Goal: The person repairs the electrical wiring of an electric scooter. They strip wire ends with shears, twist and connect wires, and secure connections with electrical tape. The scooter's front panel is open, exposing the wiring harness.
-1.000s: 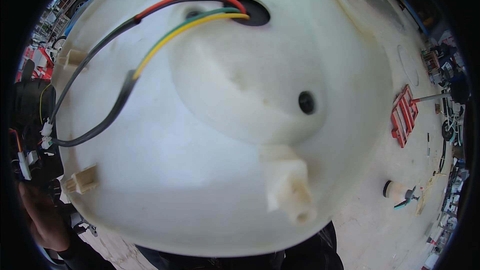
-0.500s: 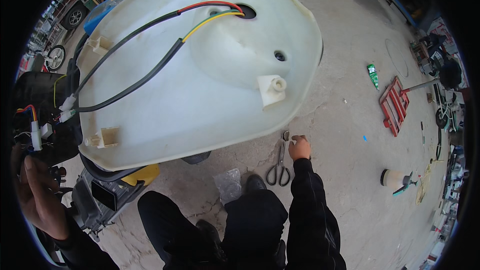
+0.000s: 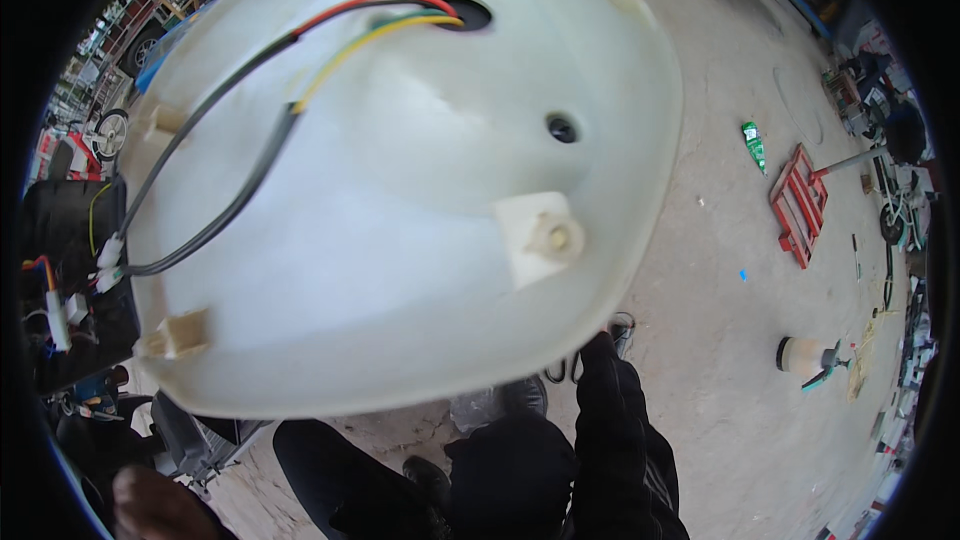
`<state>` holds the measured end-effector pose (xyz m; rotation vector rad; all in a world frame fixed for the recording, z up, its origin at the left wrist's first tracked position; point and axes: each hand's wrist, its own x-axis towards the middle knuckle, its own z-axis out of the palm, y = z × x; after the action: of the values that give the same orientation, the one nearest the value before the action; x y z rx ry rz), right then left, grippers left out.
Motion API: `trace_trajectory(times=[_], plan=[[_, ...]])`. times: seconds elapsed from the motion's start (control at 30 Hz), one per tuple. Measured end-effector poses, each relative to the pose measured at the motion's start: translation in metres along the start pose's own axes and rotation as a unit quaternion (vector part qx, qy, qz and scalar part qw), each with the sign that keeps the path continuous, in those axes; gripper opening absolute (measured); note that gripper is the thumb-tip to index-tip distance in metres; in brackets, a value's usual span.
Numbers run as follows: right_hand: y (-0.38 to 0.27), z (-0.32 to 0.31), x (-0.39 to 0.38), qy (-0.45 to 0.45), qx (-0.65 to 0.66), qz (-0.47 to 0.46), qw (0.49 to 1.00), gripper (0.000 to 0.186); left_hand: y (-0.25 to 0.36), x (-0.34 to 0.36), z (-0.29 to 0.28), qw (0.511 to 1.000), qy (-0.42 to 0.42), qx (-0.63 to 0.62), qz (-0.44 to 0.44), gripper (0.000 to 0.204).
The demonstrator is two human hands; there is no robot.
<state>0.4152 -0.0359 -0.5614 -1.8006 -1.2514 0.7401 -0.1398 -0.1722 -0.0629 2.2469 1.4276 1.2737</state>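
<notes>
Underside of a white moulded panel (image 3: 300, 310) and its wiring, viewed from above; the panel occupies the upper middle of the field, above the person's knees (image 3: 510, 470). A dark-sheathed lead (image 3: 240, 72) with red and black ends and a second sheathed lead (image 3: 250, 183) with yellow and green ends run from a round hole (image 3: 470, 16) across the panel to white connectors (image 3: 110, 252) beside a black housing (image 3: 75, 215) at left. The left hand (image 3: 155, 507), at the lower left, is apart from the panel; it is blurred, and whether it is clenched or released cannot be told. The right sleeve (image 3: 625, 430) reaches up to the panel's lower edge, where the right hand is hidden; whether it grasps the rim cannot be told, nor what supports the panel. The step in hand appears to be positioning the panel with its wiring attached. Any further move of the panel would seem to call for a secure hold on its rim and enough slack to spare the connectors from strain.
</notes>
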Motion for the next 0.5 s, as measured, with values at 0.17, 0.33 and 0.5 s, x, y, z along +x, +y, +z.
trace_trajectory(times=[0.17, 0.33, 0.5], plan=[[-0.177, -0.101, -0.053, -0.104, 0.31, 0.072, 0.942, 0.004, 0.04, 0.001, 0.118, 0.99, -0.135, -0.046, 0.001, 0.008], [-0.332, -0.168, -0.103, -0.268, 0.415, -0.085, 0.865, 0.032, 0.063, 0.021, 0.209, 0.924, -0.192, -0.286, -0.169, 0.022], [-0.413, -0.175, -0.126, -0.333, 0.365, -0.172, 0.852, 0.038, 0.091, 0.046, 0.208, 0.832, -0.121, -0.5, -0.206, 0.029]])
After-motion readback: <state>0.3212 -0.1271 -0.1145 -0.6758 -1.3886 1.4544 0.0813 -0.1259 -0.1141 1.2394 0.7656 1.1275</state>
